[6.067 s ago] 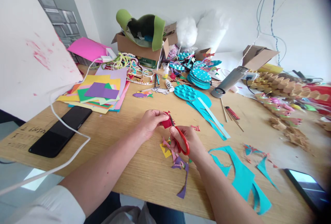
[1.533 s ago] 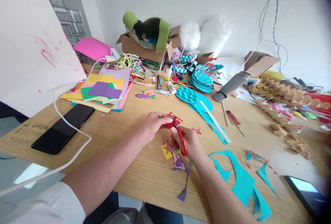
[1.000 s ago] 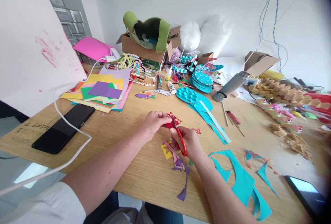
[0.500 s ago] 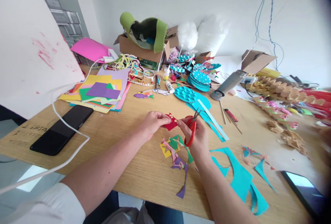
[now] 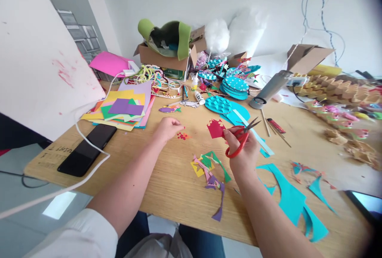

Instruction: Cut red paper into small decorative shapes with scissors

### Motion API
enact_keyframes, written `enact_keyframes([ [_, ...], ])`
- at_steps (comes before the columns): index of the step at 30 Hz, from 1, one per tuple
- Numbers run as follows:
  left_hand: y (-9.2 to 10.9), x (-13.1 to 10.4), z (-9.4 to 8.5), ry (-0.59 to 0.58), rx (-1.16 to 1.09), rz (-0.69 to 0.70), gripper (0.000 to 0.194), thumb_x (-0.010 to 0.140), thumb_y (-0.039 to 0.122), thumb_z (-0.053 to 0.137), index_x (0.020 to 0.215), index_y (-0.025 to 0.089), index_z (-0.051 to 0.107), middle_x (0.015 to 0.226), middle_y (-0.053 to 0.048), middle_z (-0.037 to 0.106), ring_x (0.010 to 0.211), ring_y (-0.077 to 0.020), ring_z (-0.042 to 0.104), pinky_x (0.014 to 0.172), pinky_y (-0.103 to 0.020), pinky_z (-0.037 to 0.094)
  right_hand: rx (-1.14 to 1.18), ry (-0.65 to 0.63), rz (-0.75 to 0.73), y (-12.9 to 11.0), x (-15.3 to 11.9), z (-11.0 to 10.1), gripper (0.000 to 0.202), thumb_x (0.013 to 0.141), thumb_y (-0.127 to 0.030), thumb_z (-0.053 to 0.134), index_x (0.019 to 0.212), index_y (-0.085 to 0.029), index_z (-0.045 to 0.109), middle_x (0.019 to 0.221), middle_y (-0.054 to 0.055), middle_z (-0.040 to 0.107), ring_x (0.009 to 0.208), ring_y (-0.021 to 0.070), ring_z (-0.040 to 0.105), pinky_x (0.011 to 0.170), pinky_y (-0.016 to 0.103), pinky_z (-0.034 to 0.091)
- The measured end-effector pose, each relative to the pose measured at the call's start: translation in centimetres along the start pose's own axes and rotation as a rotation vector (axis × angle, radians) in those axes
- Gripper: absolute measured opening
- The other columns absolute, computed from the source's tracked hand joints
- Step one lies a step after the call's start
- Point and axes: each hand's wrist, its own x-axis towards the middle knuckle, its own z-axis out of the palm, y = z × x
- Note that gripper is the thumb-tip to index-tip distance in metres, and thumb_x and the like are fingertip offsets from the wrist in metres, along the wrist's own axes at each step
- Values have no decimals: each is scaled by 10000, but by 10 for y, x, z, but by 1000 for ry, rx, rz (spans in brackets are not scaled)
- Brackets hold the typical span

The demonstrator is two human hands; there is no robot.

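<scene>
My left hand [image 5: 168, 129] is pinched at the fingertips, with a tiny red paper piece [image 5: 184, 128] showing there. It hovers just above a small cluster of red and orange paper dots [image 5: 182, 135] on the table. My right hand [image 5: 245, 148] holds red-handled scissors [image 5: 238, 146], their blades pointing up and right, slightly parted. Between its thumb and fingers it also grips a red paper piece [image 5: 216, 129] with a scalloped, cut-out upper edge. Below lie green, yellow, pink and purple paper scraps [image 5: 210, 166]. A purple paper fish [image 5: 167, 109] lies beyond my left hand.
Coloured paper sheets [image 5: 125, 109] and a black phone [image 5: 86, 150] with a white cable are at left. Turquoise offcuts [image 5: 291, 202] lie at right; a metal flask [image 5: 270, 90], glue bottle [image 5: 199, 98] and turquoise discs [image 5: 234, 88] stand farther back.
My left hand has let go of the red paper and moved left, uncovering the dots. My right hand has carried the paper and scissors rightward. The view has shifted slightly.
</scene>
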Motion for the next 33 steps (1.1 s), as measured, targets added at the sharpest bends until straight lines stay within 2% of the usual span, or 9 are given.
enact_keyframes([
  [4,-9,3,0,-74,325,60,82,606,159,690,527,176,673,715,-45,707,772,-176,639,741,-266,453,29,21,0,2,1,0,212,693,-319,725,724,-184,565,728,11,593,654,167,549,615,303,424],
  [12,-10,5,1,-43,666,187,78,676,172,674,648,203,740,883,-71,728,930,-224,627,882,-330,435,28,16,11,0,3,-1,208,687,-323,727,730,-178,584,715,10,589,641,165,545,589,294,419],
  [20,-13,7,0,-31,779,249,138,712,151,634,717,214,756,934,-69,721,961,-225,604,931,-351,402,4,-8,-16,-5,0,-1,178,702,-298,713,718,-180,582,705,9,591,624,156,530,582,286,423],
  [23,-13,6,0,9,780,261,131,716,151,628,702,205,746,924,-77,715,952,-231,595,932,-361,403,7,-10,-13,-6,0,-1,174,704,-296,710,719,-181,580,712,10,594,638,161,540,599,293,431],
  [25,-9,4,0,66,700,259,109,722,166,633,726,187,740,935,-91,706,966,-239,584,933,-373,405,16,-28,-4,-7,0,-1,172,701,-295,710,721,-181,583,714,8,593,652,165,551,617,298,437],
  [27,-4,1,3,73,474,240,125,747,232,642,807,171,733,953,-96,697,972,-234,583,915,-373,421,24,-88,37,-6,1,-1,178,685,-295,718,724,-183,585,690,1,592,642,166,553,608,295,433],
  [30,7,-9,7,-131,-90,163,346,780,430,629,978,154,696,988,-89,693,902,-191,614,822,-327,465,30,-257,145,-4,0,1,217,640,-302,751,710,-183,584,631,-7,592,592,162,537,558,282,411],
  [33,15,-20,12,-375,-378,95,491,717,486,694,1076,153,656,1000,-95,687,859,-165,626,752,-292,469,84,-392,223,-2,-2,4,261,614,-325,779,713,-183,584,633,-2,605,609,170,560,585,292,434],
])
